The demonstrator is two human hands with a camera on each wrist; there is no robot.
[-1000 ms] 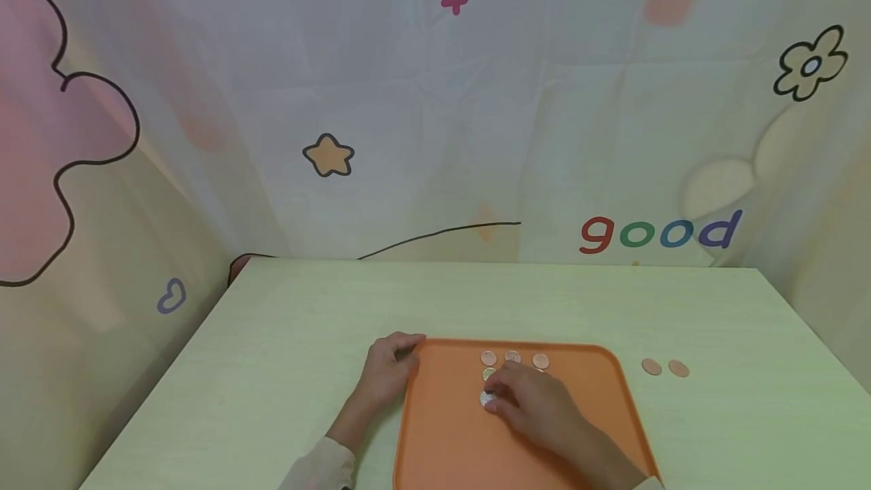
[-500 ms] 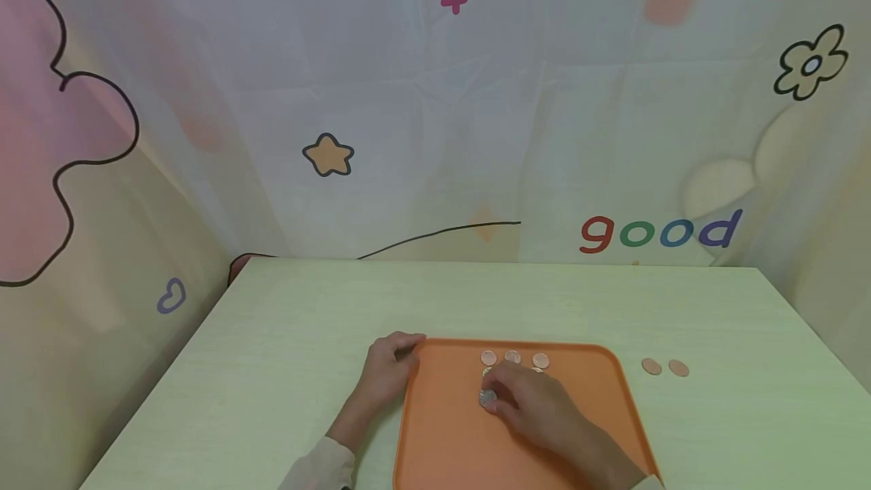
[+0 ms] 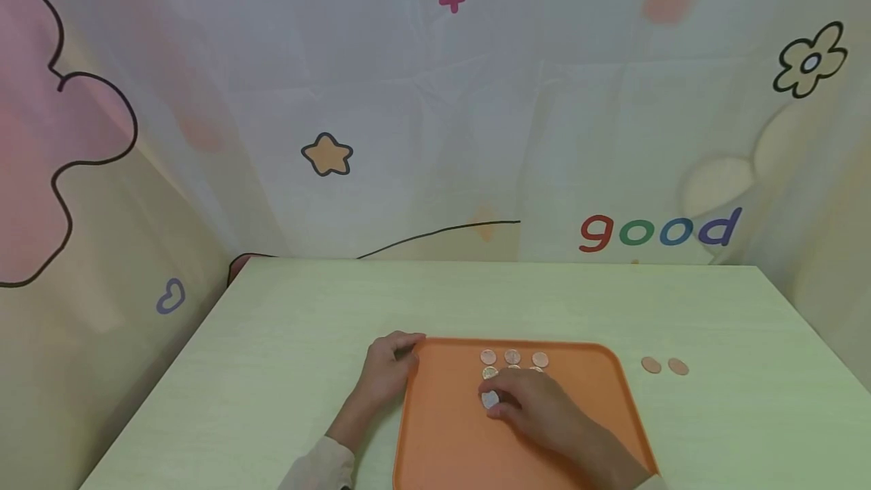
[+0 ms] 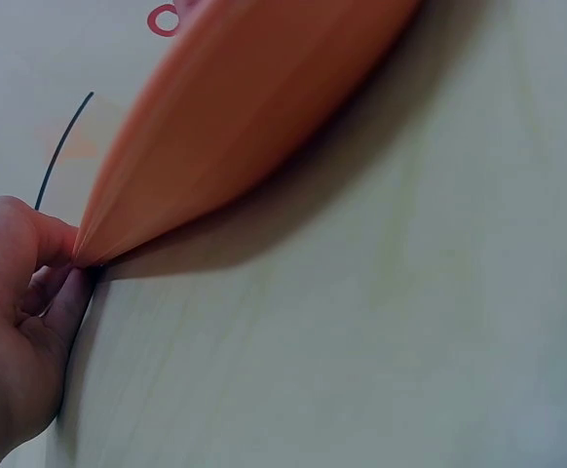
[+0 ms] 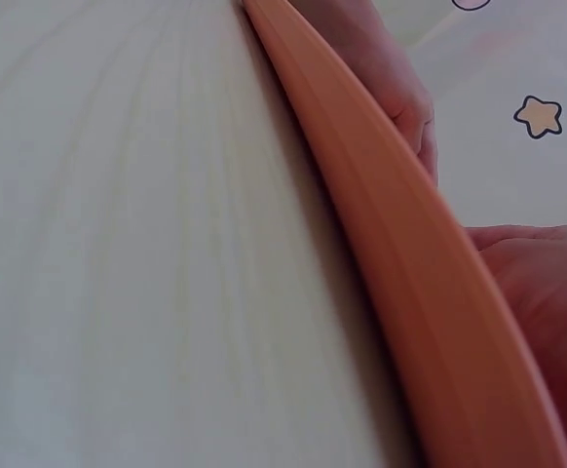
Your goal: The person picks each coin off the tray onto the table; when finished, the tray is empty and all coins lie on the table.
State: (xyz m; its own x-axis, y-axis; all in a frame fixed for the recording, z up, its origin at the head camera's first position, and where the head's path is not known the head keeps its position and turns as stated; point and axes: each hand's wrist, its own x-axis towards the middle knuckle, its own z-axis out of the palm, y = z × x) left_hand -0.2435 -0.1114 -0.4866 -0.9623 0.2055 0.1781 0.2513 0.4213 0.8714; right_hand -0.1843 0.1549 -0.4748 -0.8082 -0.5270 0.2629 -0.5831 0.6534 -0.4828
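Note:
My right hand [image 3: 540, 407] pinches a silver coin [image 3: 490, 399] between thumb and fingers, low over the orange tray [image 3: 442, 445]. Just beyond it, a gold-coloured coin [image 3: 490, 373] lies in a row partly hidden by the hand. Farther back sit three copper-coloured coins, the left one [image 3: 488, 357], the middle one [image 3: 512, 356] and the right one [image 3: 540, 359]. At the tray's far left corner, my left hand [image 3: 389, 369] grips the rim with thumb and fingers. In the right wrist view, the tray's raised side hides part of the right hand [image 5: 547, 302].
Two copper-coloured coins, one [image 3: 651, 364] beside the other [image 3: 678, 367], lie on the pale table [image 3: 306, 308] right of the tray. A printed curtain [image 3: 408, 97] hangs behind the table's far edge.
My right hand has shifted slightly toward me, uncovering more of the coins behind it. The silver coin has tilted between its fingers. My left hand stays at the tray corner.

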